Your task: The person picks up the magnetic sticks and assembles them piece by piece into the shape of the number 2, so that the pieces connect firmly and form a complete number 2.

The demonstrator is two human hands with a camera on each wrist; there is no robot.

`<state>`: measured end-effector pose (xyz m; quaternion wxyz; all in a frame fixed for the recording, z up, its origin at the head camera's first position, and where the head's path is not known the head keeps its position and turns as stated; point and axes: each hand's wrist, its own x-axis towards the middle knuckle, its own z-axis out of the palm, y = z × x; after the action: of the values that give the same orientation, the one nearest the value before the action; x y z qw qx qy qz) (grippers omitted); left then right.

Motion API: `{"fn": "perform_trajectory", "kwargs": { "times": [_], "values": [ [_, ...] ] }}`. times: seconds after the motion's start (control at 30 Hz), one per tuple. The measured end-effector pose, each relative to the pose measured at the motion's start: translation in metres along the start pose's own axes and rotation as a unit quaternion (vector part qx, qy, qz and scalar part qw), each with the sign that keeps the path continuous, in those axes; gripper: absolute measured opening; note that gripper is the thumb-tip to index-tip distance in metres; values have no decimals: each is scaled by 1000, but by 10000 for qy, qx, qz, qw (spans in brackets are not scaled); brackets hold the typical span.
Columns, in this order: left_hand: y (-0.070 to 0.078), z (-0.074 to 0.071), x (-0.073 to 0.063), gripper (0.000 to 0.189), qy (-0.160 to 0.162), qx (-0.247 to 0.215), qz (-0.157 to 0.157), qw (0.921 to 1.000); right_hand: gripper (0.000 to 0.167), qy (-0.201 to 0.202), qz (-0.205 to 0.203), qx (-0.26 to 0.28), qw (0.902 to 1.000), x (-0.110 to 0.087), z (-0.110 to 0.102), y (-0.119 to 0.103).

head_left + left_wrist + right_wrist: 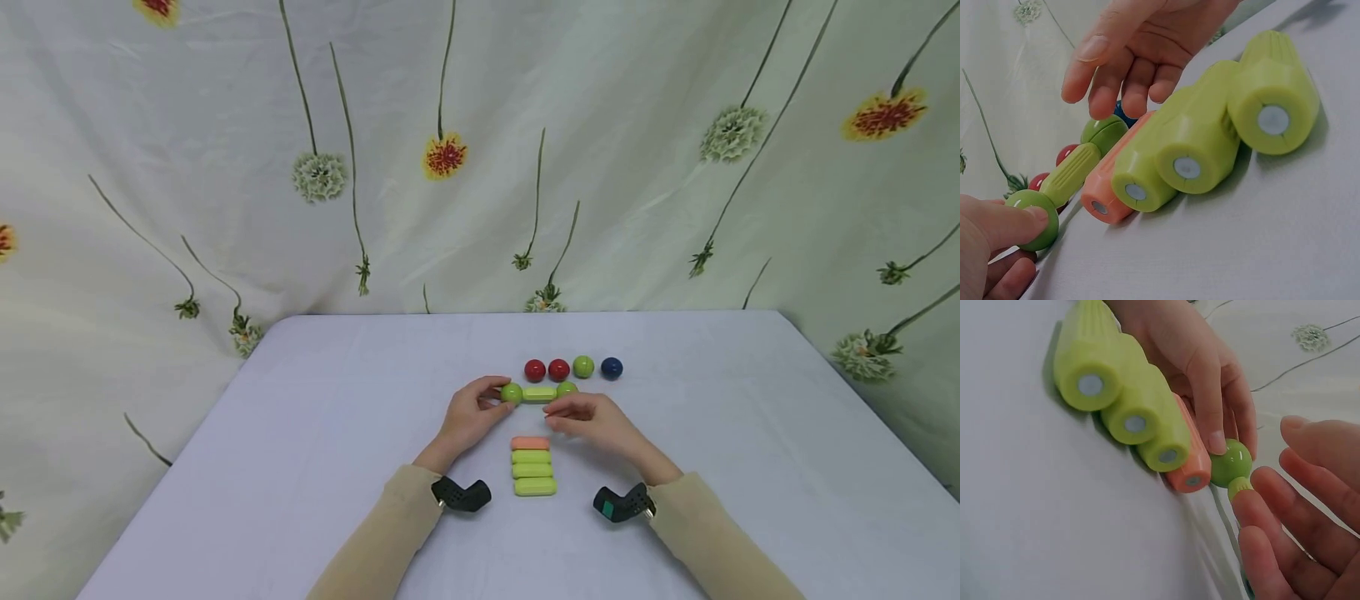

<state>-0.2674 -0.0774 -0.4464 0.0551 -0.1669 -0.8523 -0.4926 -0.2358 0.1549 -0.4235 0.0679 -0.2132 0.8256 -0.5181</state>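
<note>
A yellow-green magnetic rod (539, 395) lies with a green ball at each end. My left hand (468, 412) pinches the left green ball (1034, 219) between thumb and fingers. Beside the right green ball (567, 388) is my right hand (596, 423), its fingers loosely bent and nothing between them. In the left wrist view those fingers hang above that ball with a gap. Nearer me, an orange rod (530, 443) and several yellow-green rods (534, 487) lie side by side in a stack-like column, with round grey ends showing in both wrist views.
Behind the joined piece runs a row of balls: two red balls (535, 371), a green ball (583, 367) and a dark blue ball (611, 368). All lie on a white-covered table (300, 433). A flower-print cloth (390, 100) hangs behind the table's far edge.
</note>
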Motion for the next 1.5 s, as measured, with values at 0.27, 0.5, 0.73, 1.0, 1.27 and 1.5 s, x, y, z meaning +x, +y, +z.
{"fn": "perform_trajectory", "kwargs": {
  "times": [0.27, 0.5, 0.73, 1.0, 1.27, 1.5],
  "values": [
    [0, 0, 1, 37, -9, 36, -83, 10000, 28, -122, -224, -199, 9995, 0, 16, -2],
    [2, -1, -1, 35, -20, -123, 48, 9999, 29, -57, -149, -403, 9991, -2, 26, -2],
    [2, -2, 0, 36, -53, -146, 32, 9999, 23, 84, -306, -530, 9981, -3, 28, 0],
    [1, -1, 0, 36, -39, -77, -51, 9999, 23, 188, -149, -618, 9978, -3, 27, 2],
    [3, -1, 0, 36, -21, -121, -48, 9999, 24, 248, -116, -943, 9952, -3, 21, 4],
    [3, -1, -1, 36, -21, -106, -70, 9999, 21, 75, -77, -1351, 9908, -4, 13, 3]
  ]
}}
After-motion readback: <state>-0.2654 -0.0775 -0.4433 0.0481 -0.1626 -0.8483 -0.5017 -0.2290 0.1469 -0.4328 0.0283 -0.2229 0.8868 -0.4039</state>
